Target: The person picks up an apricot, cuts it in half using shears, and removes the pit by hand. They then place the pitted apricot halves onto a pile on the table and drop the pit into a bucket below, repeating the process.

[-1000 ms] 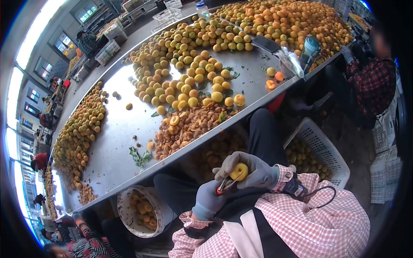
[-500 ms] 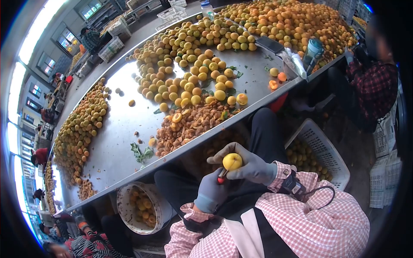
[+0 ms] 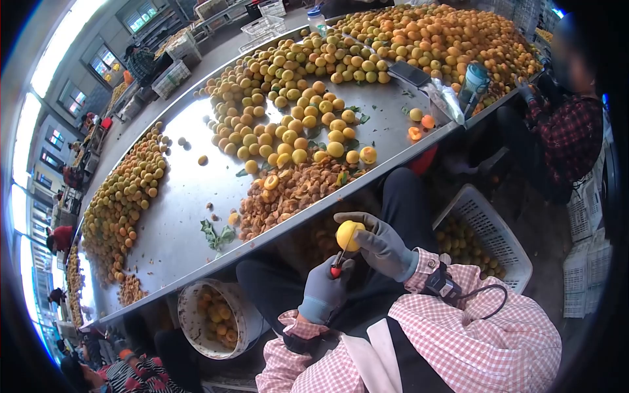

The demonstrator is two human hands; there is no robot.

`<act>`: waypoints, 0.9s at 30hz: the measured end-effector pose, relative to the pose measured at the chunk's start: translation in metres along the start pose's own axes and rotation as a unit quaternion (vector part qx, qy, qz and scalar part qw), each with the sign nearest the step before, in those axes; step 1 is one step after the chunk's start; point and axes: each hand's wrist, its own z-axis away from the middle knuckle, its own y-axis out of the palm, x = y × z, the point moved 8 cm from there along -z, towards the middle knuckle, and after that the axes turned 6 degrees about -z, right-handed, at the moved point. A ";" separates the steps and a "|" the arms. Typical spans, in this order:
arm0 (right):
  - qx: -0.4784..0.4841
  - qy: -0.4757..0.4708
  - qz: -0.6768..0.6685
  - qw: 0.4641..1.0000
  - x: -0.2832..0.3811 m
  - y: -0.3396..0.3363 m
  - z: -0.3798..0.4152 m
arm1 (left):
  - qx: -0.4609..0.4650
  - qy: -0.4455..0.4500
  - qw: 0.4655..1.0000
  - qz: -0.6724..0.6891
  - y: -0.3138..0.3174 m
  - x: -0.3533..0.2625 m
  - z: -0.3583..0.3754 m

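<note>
My right hand (image 3: 381,245), in a grey glove, grips a yellow apricot (image 3: 350,236) over my lap. Just below it, my gloved left hand (image 3: 324,288) is closed around a small knife (image 3: 336,268) with a red handle. The thin blade points up and meets the underside of the apricot. At the table edge in front lies a heap of brown apricot pits (image 3: 288,200). Beyond the pits, whole apricots (image 3: 288,134) spread over the metal table (image 3: 187,226).
A white bucket (image 3: 190,314) of apricots stands left of my legs, a white crate (image 3: 508,239) of fruit to the right. A phone (image 3: 409,73) and a bottle (image 3: 473,85) rest on the table. Co-workers sit at right (image 3: 570,141) and lower left (image 3: 141,376).
My right hand has turned and lifted slightly, its fingers reaching further over the apricot. The apricot sits a little higher, and more of the knife blade shows beneath it.
</note>
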 end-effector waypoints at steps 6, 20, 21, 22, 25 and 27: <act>-0.066 0.046 -0.153 0.985 -0.026 -0.014 0.001 | -0.027 0.038 0.998 -0.041 0.002 0.008 -0.004; -0.146 0.120 -0.051 0.981 -0.028 -0.057 0.001 | -0.006 0.051 0.999 0.003 -0.026 -0.017 0.002; -0.122 0.143 -0.069 0.980 -0.031 -0.048 0.001 | -0.007 0.051 0.999 0.003 -0.026 -0.022 -0.002; -0.098 0.166 -0.088 0.977 -0.034 -0.038 0.001 | -0.016 0.082 0.996 -0.017 -0.026 -0.032 -0.005; -0.124 0.170 -0.097 0.973 -0.033 -0.024 0.000 | -0.006 0.112 0.991 -0.078 -0.024 -0.048 -0.012; -0.116 0.171 -0.097 0.974 -0.041 -0.030 0.000 | -0.008 0.150 0.986 -0.066 -0.022 -0.056 -0.014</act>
